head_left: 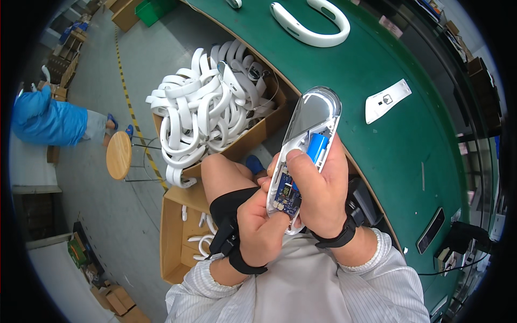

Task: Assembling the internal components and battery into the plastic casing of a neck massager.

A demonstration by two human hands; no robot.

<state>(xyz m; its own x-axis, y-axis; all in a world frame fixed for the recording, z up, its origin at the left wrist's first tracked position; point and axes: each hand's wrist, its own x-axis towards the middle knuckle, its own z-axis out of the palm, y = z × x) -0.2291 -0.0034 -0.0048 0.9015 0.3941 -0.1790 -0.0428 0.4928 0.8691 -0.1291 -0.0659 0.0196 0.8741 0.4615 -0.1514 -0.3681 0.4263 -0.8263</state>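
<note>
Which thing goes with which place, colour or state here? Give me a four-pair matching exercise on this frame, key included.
Things
1. Opened white device
2. Cylinder inside it
3. Round stool
4. Phone

Places, colours, states
A. Standing on the grey floor
B. Lying on the green table
C. Held by the left hand and right hand
D. Blue

Pairs: 1-C, 2-D, 3-A, 4-B

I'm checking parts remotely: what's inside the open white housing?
The white housing holds a blue cylinder and a blue circuit board. The right hand covers part of its middle, and the left hand part of its near end; what lies beneath them cannot be seen.
</note>
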